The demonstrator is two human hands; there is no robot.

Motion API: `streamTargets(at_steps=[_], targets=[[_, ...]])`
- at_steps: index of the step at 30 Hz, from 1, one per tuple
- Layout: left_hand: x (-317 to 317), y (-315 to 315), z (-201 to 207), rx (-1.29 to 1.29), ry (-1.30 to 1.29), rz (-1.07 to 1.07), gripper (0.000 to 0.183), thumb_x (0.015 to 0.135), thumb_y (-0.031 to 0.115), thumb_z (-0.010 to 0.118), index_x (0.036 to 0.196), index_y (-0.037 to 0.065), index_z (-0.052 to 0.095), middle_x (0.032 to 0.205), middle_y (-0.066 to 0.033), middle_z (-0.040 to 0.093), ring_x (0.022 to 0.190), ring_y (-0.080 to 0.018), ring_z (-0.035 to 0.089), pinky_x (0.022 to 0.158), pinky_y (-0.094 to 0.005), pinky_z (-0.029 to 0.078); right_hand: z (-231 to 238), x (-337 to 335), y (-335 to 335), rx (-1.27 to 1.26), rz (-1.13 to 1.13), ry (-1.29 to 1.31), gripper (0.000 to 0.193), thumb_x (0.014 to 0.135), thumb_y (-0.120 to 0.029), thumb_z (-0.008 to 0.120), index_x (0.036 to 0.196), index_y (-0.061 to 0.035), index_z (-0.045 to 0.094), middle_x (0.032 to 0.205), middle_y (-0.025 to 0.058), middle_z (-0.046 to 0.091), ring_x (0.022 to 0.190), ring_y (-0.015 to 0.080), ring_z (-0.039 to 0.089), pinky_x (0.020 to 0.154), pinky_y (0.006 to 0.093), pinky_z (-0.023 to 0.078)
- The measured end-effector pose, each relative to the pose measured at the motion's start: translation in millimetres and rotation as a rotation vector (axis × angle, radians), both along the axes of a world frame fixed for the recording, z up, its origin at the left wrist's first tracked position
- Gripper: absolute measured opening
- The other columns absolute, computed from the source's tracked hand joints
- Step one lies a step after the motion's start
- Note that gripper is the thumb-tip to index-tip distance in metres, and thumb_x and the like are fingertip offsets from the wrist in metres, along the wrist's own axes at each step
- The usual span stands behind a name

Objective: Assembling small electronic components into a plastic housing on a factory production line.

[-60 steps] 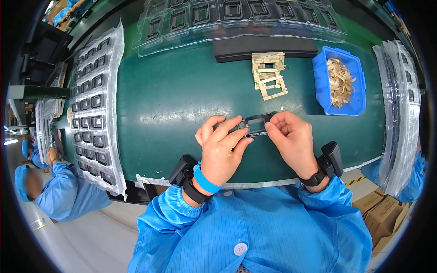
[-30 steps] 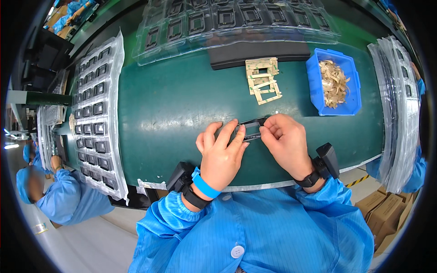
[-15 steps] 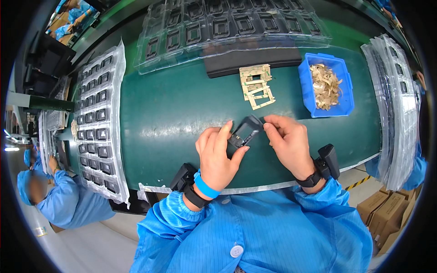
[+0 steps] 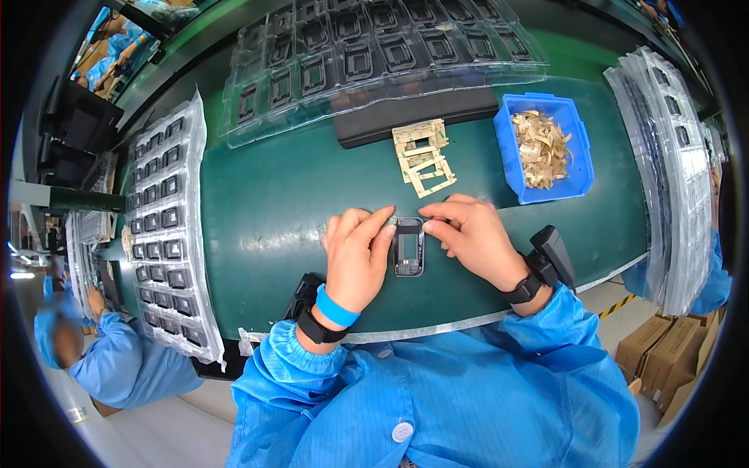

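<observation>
A green bench (image 4: 273,234) fills most of the view. On it, across the top, sits a clear plastic tray (image 4: 300,109) whose pockets hold dark frames; a second tray (image 4: 195,156) stands along the left side, also loaded in rows, and a stack of trays (image 4: 663,187) lies at the right edge. Under the near rim of the top tray a long black slab (image 4: 406,111) shows. To the right of it rests a blue bin (image 4: 558,191), heaped with tan scraps (image 4: 540,148) (thin, curled strips, by the look of them).

The left hand (image 4: 357,261) and right hand (image 4: 474,240) are apart, one at each side of a black frame (image 4: 409,267), thumbs and forefingers pinching its two upper corners. Beyond them, between slab and hands, lies a small pile of pale cut-out frames (image 4: 407,152) with green marks. The black frame is near the bench's front edge, long side pointing toward the person; whether it touches the bench I cannot tell. A blue wristband (image 4: 337,306) circles the left wrist.
</observation>
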State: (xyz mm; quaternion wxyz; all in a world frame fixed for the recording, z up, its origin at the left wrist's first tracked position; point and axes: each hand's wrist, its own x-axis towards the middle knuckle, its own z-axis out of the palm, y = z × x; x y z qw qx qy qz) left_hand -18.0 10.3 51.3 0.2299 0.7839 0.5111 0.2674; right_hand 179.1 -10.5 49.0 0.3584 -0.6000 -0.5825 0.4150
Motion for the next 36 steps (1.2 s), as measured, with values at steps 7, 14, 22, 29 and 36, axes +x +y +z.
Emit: streamTargets(at_steps=[7, 14, 22, 29, 36], targets=[[2.6, 1.8, -3.8, -0.048, -0.021, 0.025, 0.017, 0.086, 0.015, 0.069, 0.102, 0.012, 0.074, 0.085, -0.0028, 0.055, 0.086, -0.0238, 0.049, 0.082, -0.0372, 0.036, -1.4, -4.1, 4.3, 0.082, 0.032, -0.105, 0.014, 0.086, -0.009, 0.071, 0.098, -0.0017, 0.073, 0.077, 0.0069, 0.06, 0.057, 0.0139, 0.06, 0.048, 0.0282, 0.046], [5.5, 3.6, -5.0, -0.036, -0.036, 0.052, 0.015, 0.083, 0.014, 0.072, 0.097, 0.012, 0.076, 0.084, -0.0013, 0.056, 0.086, -0.0233, 0.049, 0.082, -0.0371, 0.036, -2.6, -16.1, 5.1, 0.197, -0.035, -0.166, 0.011, 0.082, -0.009, 0.073, 0.089, -0.0012, 0.072, 0.072, 0.0102, 0.06, 0.06, 0.0221, 0.058, 0.054, 0.0342, 0.044], [8.9, 4.6, -6.8, 0.048, -0.028, 0.026, 0.013, 0.079, 0.01, 0.073, 0.092, 0.01, 0.075, 0.085, 0.0002, 0.061, 0.088, -0.0224, 0.052, 0.08, -0.0367, 0.035, -2.8, -21.8, 3.5, 0.207, -0.09, -0.24, 0.005, 0.082, -0.01, 0.067, 0.081, -0.0051, 0.07, 0.075, 0.0119, 0.059, 0.067, 0.0335, 0.061, 0.061, 0.0429, 0.05], [14.3, 1.4, -3.7, 0.14, 0.034, 0.03, 0.013, 0.079, 0.008, 0.073, 0.092, 0.007, 0.074, 0.087, -0.0018, 0.063, 0.088, -0.0231, 0.054, 0.082, -0.0361, 0.036, -3.2, -24.4, 2.0, 0.229, -0.117, -0.249, 0.005, 0.082, -0.009, 0.067, 0.079, -0.0052, 0.067, 0.074, 0.0115, 0.057, 0.066, 0.0332, 0.061, 0.059, 0.0431, 0.05], [13.3, -1.6, -5.3, 0.033, -0.144, 0.121, 0.013, 0.082, 0.008, 0.07, 0.096, 0.006, 0.072, 0.09, -0.0058, 0.064, 0.088, -0.0243, 0.057, 0.081, -0.0366, 0.039, -1.1, -23.1, 2.2, 0.204, -0.105, -0.235, 0.01, 0.079, -0.01, 0.067, 0.072, -0.0034, 0.063, 0.072, 0.0125, 0.059, 0.065, 0.033, 0.061, 0.058, 0.0436, 0.05]])
